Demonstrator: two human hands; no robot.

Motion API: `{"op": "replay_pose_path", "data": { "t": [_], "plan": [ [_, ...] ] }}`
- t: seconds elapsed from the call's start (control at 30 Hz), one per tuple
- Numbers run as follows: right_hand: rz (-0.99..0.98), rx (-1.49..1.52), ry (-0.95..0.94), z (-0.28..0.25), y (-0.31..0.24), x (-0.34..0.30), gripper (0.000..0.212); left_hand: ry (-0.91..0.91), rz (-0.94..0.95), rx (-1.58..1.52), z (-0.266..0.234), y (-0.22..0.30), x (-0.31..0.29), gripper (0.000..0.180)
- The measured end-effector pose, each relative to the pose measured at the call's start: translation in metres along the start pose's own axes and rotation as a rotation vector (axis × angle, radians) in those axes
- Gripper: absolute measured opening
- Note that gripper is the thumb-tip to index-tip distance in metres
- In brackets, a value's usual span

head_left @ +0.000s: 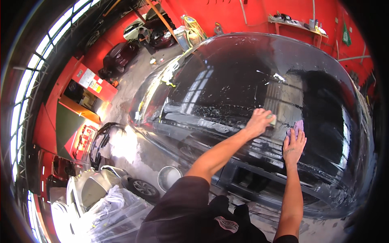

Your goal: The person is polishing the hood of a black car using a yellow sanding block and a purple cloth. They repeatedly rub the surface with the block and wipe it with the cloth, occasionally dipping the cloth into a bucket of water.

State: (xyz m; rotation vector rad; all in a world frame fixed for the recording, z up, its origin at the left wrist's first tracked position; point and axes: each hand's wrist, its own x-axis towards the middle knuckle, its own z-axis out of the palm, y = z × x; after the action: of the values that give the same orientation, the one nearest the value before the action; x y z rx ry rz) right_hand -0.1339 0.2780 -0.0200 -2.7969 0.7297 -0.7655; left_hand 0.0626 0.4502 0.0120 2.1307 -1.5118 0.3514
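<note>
My left hand (258,122) is closed round a small pale green pad (272,120), pressed on the wet dark roof of a car (239,81). To its right, my right hand (294,146) lies with fingers forward over a crumpled purple cloth (299,126), which sticks out past the fingertips on the same roof. Just beyond both hands is a dull greyish patch on the roof. Water streaks and whitish residue run along the roof edge nearest me. How firmly the right fingers grip the cloth is partly hidden.
A bucket (169,178) stands on the floor at left, beside a loose wheel (142,189) and plastic-covered car parts (109,206). A shelf (298,26) with items hangs on the red wall. Another person (144,39) stands far off near parked cars.
</note>
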Motion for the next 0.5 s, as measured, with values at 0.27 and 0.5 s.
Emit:
{"op": "replay_pose_path", "data": {
  "t": [0.27, 0.5],
  "plan": [
    [0.139, -0.015, 0.159, -0.029, 0.076, -0.007, 0.047, -0.047, 0.102, 0.149, -0.096, -0.114, -0.054, 0.037],
    [0.161, -0.182, 0.098, -0.022, 0.091, -0.003, 0.046, -0.155, 0.392, -0.086, -0.023, -0.059, -0.009, 0.054]
  ]
}}
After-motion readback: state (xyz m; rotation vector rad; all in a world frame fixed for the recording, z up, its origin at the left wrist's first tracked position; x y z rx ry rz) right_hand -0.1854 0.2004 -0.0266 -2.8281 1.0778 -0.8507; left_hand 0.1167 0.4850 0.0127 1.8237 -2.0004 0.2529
